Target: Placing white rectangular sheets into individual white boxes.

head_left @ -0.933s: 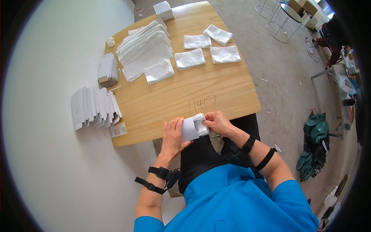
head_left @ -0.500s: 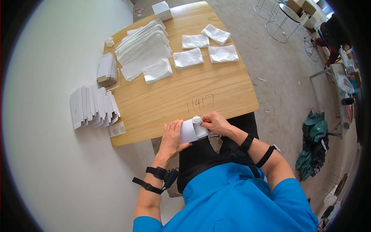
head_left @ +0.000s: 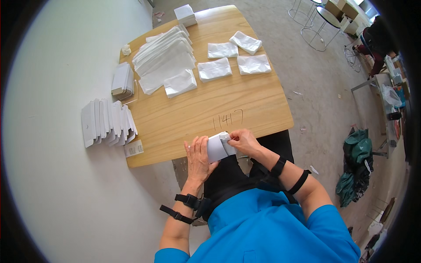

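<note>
At the near edge of the table (head_left: 184, 118), above my lap, my left hand (head_left: 198, 160) grips a small white box (head_left: 215, 149) from its left side, thumb below and fingers along the top. A folded white bag (head_left: 226, 141) sits partly in the box's right-hand opening. My right hand (head_left: 244, 141) pinches the bag's crumpled upper corner between thumb and fingers. How far the bag reaches inside is hidden by the box wall.
Folded white bags (head_left: 215, 69) lie at the table's far right. Overlapping flat bags (head_left: 164, 57) fill the far left, beside stacked white boxes (head_left: 123, 79) and a row of flattened boxes (head_left: 105, 122). Another box stack (head_left: 185, 15) stands at the far edge. A person (head_left: 379, 41) sits far right.
The bag's crumpled corner sits lower and closer to the box opening. My right hand has shifted slightly with it, and my left forearm has moved a little to the right.
</note>
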The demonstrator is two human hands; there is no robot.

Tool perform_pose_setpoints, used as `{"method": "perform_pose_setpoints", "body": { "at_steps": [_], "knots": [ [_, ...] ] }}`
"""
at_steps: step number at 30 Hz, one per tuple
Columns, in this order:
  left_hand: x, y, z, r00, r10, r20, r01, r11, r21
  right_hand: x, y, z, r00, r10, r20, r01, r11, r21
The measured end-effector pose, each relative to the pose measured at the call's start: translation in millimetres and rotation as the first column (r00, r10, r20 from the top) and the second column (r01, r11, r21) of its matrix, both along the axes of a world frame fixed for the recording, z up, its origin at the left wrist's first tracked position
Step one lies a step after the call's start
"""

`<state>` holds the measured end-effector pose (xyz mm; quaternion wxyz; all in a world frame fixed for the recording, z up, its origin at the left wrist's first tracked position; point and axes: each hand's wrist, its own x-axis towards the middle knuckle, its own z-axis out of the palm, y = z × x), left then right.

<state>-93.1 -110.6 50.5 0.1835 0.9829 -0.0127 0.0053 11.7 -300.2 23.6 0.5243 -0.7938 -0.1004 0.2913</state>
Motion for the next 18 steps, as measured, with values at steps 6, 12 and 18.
{"method": "perform_pose_setpoints", "body": {
  "at_steps": [6,12,18],
  "knots": [
    [2,-5,1,0.996,0.052,0.070,-0.051,0.998,-0.027,-3,7,19,0.973,-0.068,0.222,0.090,0.992,-0.086],
    [11,-14,-12,0.897,0.212,0.387,-0.165,0.975,-0.152,-4,17,87,0.648,-0.018,0.761,0.121,0.989,-0.080],
    [44,-40,6,0.720,0.420,0.552,-0.206,0.889,-0.409,-23,14,152,0.344,0.142,0.928,0.013,0.988,-0.155]
  ]
}}
